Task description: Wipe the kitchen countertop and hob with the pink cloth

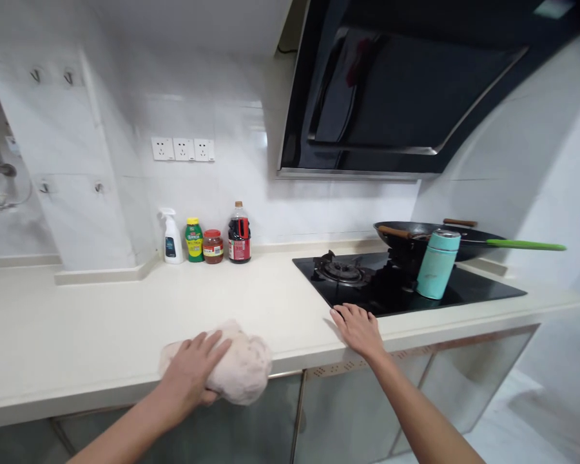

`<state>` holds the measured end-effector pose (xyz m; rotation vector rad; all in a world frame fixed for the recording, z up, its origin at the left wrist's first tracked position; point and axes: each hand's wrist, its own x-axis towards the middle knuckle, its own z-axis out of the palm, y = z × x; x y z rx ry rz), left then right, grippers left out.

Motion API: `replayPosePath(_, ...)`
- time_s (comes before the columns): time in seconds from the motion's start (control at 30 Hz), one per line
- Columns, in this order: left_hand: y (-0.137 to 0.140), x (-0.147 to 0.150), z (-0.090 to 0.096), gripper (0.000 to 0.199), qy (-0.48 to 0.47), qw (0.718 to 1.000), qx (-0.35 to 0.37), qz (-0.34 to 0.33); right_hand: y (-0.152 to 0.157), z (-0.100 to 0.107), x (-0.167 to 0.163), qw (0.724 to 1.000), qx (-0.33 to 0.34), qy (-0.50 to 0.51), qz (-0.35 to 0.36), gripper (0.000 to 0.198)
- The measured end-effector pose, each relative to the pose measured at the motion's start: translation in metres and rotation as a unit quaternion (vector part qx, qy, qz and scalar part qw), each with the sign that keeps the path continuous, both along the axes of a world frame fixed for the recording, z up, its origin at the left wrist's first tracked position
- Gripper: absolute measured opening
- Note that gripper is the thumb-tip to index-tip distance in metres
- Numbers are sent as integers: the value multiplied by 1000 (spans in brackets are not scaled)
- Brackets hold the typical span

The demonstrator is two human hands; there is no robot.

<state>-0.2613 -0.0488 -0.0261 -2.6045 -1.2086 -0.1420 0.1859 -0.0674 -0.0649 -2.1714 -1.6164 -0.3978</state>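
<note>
My left hand (193, 370) presses down on a pale pink cloth (244, 367) bunched at the front edge of the cream countertop (101, 322); part of the cloth hangs over the edge. My right hand (360, 328) lies flat with fingers spread on the counter's front edge, just in front of the black gas hob (483, 290), and holds nothing.
A teal flask (437, 264) stands on the hob in front of a black wok (401, 233) with a green-handled utensil (526, 245). A spray bottle (173, 237), a green bottle (194, 240), a red jar (213, 247) and a dark sauce bottle (239, 233) line the back wall. A black range hood (396, 96) hangs overhead.
</note>
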Motion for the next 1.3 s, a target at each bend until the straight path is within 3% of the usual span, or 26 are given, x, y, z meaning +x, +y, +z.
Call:
replayPosePath(0.17, -8, 115, -2, 114, -40, 993, -22, -108, -1, 1, 2, 1000, 1, -3, 4, 40)
replayPosePath(0.3, -17, 196, -3, 113, -52, 988, -28, -146, -2, 1, 7, 1000, 0, 3, 9, 45)
replayPosePath(0.4, -20, 231, -5, 104, -67, 985, -21, -158, -2, 1, 12, 1000, -3, 12, 6, 48)
replayPosePath(0.47, -21, 239, -6, 98, -66, 985, -17, -155, -1, 1, 14, 1000, -5, 15, 4, 48)
replayPosePath(0.6, -21, 216, -4, 94, -48, 985, -25, -162, -1, -1, 15, 1000, -5, 12, 9, 43)
replayPosePath(0.9, -13, 68, 1, 102, -49, 993, -30, -104, -2, -7, 14, 999, 14, 31, 11, 44)
replayPosePath(1.03, -9, 25, 1, 100, -65, 994, -24, -83, 0, 0, 8, 996, 28, 79, 17, 48)
replayPosePath(1.1, -8, 19, -1, 99, -75, 994, -29, -78, -1, 3, -14, 995, 33, 87, 44, 49)
replayPosePath(1.2, -9, 22, -2, 99, -95, 993, -31, -68, -9, 6, -85, 978, 48, 80, 188, 46)
replayPosePath(1.27, -10, 23, 0, 97, -107, 991, -36, -75, -17, 6, -151, 922, 84, 85, 368, 59)
replayPosePath(1.3, -11, 21, 2, 96, -113, 989, -44, -84, -21, 6, -184, 902, 82, 72, 418, 70)
